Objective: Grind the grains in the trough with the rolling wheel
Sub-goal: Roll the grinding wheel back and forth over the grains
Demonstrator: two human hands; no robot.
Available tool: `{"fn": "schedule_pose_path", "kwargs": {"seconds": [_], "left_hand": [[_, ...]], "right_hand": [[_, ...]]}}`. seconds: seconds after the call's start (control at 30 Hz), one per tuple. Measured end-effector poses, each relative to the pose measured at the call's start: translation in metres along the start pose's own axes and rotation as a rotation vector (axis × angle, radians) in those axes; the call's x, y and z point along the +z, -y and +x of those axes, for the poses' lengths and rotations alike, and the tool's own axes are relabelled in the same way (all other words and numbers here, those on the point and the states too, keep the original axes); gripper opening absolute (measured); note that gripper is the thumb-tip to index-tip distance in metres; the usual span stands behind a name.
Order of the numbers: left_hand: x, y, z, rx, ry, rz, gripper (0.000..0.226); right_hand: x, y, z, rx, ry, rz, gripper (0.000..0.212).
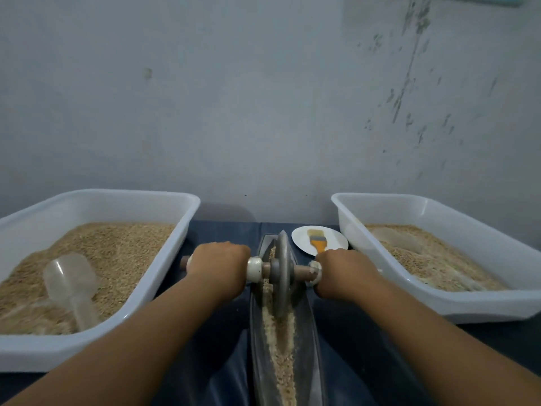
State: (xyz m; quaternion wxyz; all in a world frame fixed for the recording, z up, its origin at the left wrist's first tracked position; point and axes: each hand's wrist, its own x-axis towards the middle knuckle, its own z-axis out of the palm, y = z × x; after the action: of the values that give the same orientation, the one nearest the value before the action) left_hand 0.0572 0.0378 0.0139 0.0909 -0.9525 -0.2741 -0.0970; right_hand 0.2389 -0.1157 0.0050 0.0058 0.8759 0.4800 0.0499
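Two hands on the rolling wheel (281,273)
Left hand (219,265) and right hand (344,272) each grip its axle handle; the wheel stands upright in the grains (278,347) of the trough (310,332).

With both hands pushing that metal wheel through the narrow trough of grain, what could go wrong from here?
1. The grey metal wheel stands on edge in the narrow dark trough; uneven pressure from the left hand or right hand might tip it sideways.
2. Crushed tan grains lie near the trough's rim, so a hard push could spill them onto the dark blue cloth.
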Motion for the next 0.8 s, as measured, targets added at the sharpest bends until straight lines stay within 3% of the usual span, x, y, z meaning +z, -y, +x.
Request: {"fn": "schedule_pose_path", "kwargs": {"seconds": [0.13,0.33,0.5,0.6,0.7,0.8], "left_hand": [[0.011,0.001,-0.008,0.078,-0.083,0.057,0.021],[-0.011,0.001,0.018,-0.021,0.156,-0.065,0.026],[0.002,0.003,0.000,0.019,0.149,-0.041,0.027],[0.001,0.000,0.002,0.016,0.060,-0.020,0.017],[-0.007,-0.002,0.016,0.007,0.043,0.010,0.025],[-0.006,-0.001,0.020,0.020,0.075,0.018,0.028]], "right_hand": [[0.016,-0.005,-0.019,-0.005,0.021,-0.006,0.017],[-0.010,0.004,0.018,-0.011,-0.082,-0.057,0.015],[0.001,-0.005,0.009,-0.029,0.139,-0.006,0.011],[0.007,-0.007,0.010,-0.025,0.035,-0.036,0.012],[0.007,-0.005,0.022,0.011,-0.078,-0.046,0.013],[0.011,-0.008,0.021,0.017,-0.037,-0.028,0.015]]}}
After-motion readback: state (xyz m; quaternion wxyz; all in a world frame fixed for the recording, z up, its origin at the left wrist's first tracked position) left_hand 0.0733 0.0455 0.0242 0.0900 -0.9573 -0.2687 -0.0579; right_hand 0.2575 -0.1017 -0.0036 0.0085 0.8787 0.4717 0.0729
